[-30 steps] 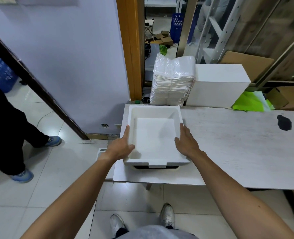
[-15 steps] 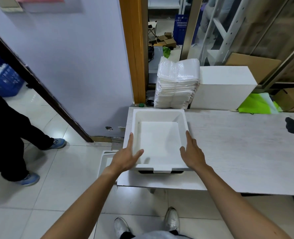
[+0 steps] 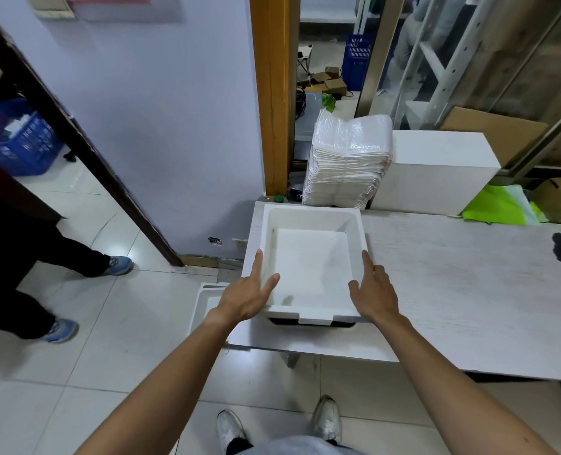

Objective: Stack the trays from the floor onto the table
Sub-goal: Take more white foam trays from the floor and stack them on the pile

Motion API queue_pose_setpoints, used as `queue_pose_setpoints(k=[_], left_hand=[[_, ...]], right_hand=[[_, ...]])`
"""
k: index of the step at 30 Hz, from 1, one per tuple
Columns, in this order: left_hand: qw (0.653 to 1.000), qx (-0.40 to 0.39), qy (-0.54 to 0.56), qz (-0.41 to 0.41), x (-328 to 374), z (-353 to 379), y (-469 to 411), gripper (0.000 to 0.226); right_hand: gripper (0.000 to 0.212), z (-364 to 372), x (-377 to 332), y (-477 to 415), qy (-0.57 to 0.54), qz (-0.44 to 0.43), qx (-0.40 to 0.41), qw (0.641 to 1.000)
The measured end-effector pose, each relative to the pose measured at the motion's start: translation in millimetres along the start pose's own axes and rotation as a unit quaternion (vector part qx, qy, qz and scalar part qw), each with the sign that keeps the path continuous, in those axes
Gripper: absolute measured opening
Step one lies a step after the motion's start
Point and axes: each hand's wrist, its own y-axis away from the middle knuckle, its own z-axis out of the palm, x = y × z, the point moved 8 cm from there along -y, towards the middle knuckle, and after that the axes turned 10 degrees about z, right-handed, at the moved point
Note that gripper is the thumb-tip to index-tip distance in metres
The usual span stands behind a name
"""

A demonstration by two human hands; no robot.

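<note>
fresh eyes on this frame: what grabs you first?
The white foam tray at the table's left end, with the left hand and right hand flat on its side rims. Behind it, a wrapped stack of white trays. Another tray lies on the floor under the left hand.

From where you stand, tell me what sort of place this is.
Probably a packing or storage room of a small workshop: a wrapped stack of white trays and a foam box behind the table, loose cardboard boxes, and a blue crate past the doorway.
</note>
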Motion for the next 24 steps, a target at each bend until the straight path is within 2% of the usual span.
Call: queue_pose_setpoints(k=[6,14,20,24], left_hand=[[0.996,0.024,0.087,-0.008,-14.3,-19.8,1.3,0.072],[0.988,0.128,0.085,-0.002,-43.7,-74.4,18.6,0.054],[0.98,0.166,0.088,-0.069,-111.7,-104.8,43.8,0.059],[0.973,0.179,0.094,-0.11,-157.9,-118.3,62.7,0.051]], right_hand=[[0.068,-21.7,-31.6,-1.7,0.0,-0.04,0.075,0.996],[0.068,-4.5,-135.6,12.9,0.02,-0.162,0.042,0.986],[0.068,24.5,-216.4,29.4,0.086,-0.237,0.008,0.968],[0.063,52.6,-259.1,39.1,0.115,-0.264,-0.018,0.957]])
